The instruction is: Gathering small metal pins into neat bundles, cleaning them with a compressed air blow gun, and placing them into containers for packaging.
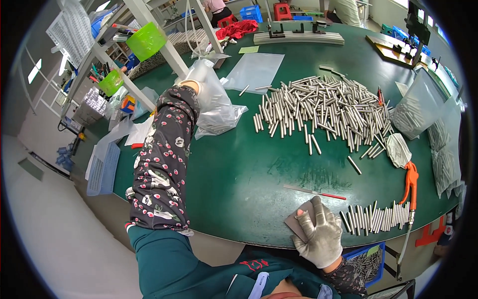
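My left arm, in a dark floral sleeve, stretches far across the table. My left hand point(198, 74) is at a clear plastic bag point(219, 109) by the shelf post; its fingers are hidden among pale glove and plastic. Near the front edge, my right hand point(320, 239) wears a greyish glove with the thumb tip bare. Its thumb and fingers grip a brown-grey square sheet point(295, 225). Just beyond lies a thin file with a red handle point(332, 196). To the right is a row of metal pins point(373, 219). A large heap of pins point(323, 107) covers the table's far middle.
An orange air gun point(410, 182) lies at the right beside a crumpled white glove point(398, 150). Bags of pins point(416, 112) stand behind it. A flat plastic bag point(255, 72) lies beyond the heap. A blue bin point(371, 261) sits below the front edge. Green holders point(147, 44) hang on the left shelf.
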